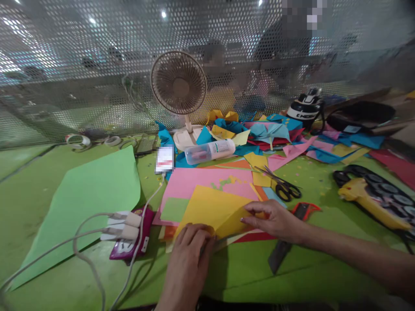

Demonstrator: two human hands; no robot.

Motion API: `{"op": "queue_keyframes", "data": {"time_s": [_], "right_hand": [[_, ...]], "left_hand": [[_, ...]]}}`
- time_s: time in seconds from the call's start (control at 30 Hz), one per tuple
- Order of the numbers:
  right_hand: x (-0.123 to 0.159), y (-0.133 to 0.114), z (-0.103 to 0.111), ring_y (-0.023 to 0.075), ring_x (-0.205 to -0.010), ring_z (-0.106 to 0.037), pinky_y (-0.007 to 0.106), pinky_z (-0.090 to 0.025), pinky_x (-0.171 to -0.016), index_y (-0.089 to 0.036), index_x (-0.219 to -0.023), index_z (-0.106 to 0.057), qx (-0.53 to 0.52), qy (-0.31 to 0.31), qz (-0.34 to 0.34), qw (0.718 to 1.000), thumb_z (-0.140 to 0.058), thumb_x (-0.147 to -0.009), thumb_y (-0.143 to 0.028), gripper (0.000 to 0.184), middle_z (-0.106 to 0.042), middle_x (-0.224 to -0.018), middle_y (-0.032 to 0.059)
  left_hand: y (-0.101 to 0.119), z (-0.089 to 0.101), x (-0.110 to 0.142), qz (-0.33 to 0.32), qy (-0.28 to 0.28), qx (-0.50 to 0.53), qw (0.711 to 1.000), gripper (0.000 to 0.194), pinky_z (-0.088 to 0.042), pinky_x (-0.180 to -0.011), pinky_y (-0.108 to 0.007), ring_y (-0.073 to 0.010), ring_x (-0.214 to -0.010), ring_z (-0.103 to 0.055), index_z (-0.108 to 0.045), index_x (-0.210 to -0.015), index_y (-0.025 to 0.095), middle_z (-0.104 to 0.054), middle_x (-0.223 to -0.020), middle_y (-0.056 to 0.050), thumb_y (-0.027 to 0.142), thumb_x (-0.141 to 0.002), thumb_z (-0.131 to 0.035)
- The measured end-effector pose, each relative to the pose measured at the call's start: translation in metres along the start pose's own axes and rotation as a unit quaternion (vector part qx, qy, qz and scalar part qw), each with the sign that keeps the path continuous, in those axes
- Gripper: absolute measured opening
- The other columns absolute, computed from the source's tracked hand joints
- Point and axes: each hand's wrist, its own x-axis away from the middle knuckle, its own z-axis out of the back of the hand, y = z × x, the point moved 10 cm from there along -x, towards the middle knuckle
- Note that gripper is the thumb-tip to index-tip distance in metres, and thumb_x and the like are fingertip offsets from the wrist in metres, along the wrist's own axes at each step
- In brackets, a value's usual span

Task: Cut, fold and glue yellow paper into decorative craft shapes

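Note:
A yellow sheet of paper (204, 207) lies over a stack of coloured paper, its right part lifted. My left hand (191, 246) grips its near edge, fingers bent over the top and thumb alongside. My right hand (275, 220) pinches its right side between thumb and fingers. Beneath it are a pink sheet (181, 181) with small green and yellow scraps and a light green piece (173, 209). Black scissors (285, 190) lie beyond my right hand. A red and black utility knife (280, 255) lies partly under my right forearm.
At left are a big green sheet (94, 185) and a purple power strip (147, 220) with plugs and cables. Further back stand a fan (180, 84), a plastic bottle (210, 150), a phone (164, 160) and folded paper pieces (269, 131). A yellow-handled tool (376, 203) lies right.

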Motion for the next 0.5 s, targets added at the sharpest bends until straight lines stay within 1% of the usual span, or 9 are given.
{"op": "queue_keyframes", "data": {"time_s": [0.07,0.13,0.23,0.3,0.4,0.5], "right_hand": [[0.003,0.004,0.005,0.0155,-0.074,-0.062,0.024,-0.049,-0.067,-0.018,-0.109,-0.063,0.015,0.013,-0.009,1.000,-0.059,-0.082,-0.041,0.036,-0.069,-0.083,0.0036],[0.006,0.008,0.007,0.0141,-0.071,-0.062,0.023,-0.049,-0.065,-0.020,-0.121,-0.055,0.019,0.009,-0.019,1.000,-0.059,-0.082,-0.039,0.043,-0.068,-0.082,0.0028],[0.008,0.014,0.006,0.0120,-0.062,-0.058,0.022,-0.047,-0.058,-0.020,-0.125,-0.051,0.026,0.004,-0.032,0.999,-0.055,-0.086,-0.038,0.043,-0.065,-0.075,0.0008],[0.008,0.016,0.005,0.0122,-0.062,-0.057,0.022,-0.046,-0.057,-0.020,-0.126,-0.049,0.040,0.010,-0.035,0.999,-0.052,-0.087,-0.038,0.043,-0.064,-0.074,0.0004],[0.008,0.016,0.005,0.0140,-0.066,-0.057,0.024,-0.046,-0.060,-0.022,-0.130,-0.044,0.074,0.017,-0.029,0.997,-0.052,-0.087,-0.038,0.047,-0.063,-0.079,0.0017],[0.008,0.014,0.008,0.0173,-0.075,-0.059,0.027,-0.047,-0.063,-0.023,-0.135,-0.039,0.122,0.026,-0.026,0.992,-0.052,-0.087,-0.039,0.052,-0.063,-0.088,0.0051]], "left_hand": [[-0.003,-0.001,0.000,0.017,0.002,0.007,1.000,0.013,-0.051,-0.077,-0.038,-0.0216,-0.088,-0.060,-0.057,-0.082,0.021,-0.063,-0.093,-0.007,0.022,-0.089,-0.046],[-0.004,-0.001,0.000,0.030,0.004,0.010,0.999,0.012,-0.050,-0.076,-0.037,-0.0214,-0.087,-0.059,-0.056,-0.081,0.021,-0.062,-0.093,-0.006,0.021,-0.089,-0.046],[-0.003,-0.001,0.000,0.039,0.010,0.008,0.999,0.011,-0.049,-0.075,-0.037,-0.0213,-0.087,-0.058,-0.054,-0.081,0.021,-0.061,-0.091,-0.006,0.021,-0.088,-0.046],[-0.001,-0.001,0.000,0.040,0.013,0.003,0.999,0.011,-0.049,-0.075,-0.036,-0.0213,-0.087,-0.057,-0.053,-0.081,0.021,-0.060,-0.091,-0.006,0.021,-0.089,-0.045],[-0.002,0.000,0.000,0.049,0.018,-0.007,0.999,0.011,-0.048,-0.074,-0.036,-0.0212,-0.086,-0.057,-0.052,-0.082,0.021,-0.058,-0.091,-0.006,0.022,-0.090,-0.043],[-0.007,-0.001,0.001,0.062,0.019,-0.022,0.998,0.013,-0.047,-0.069,-0.035,-0.0211,-0.079,-0.057,-0.051,-0.081,0.022,-0.058,-0.083,-0.005,0.023,-0.090,-0.042]]}}
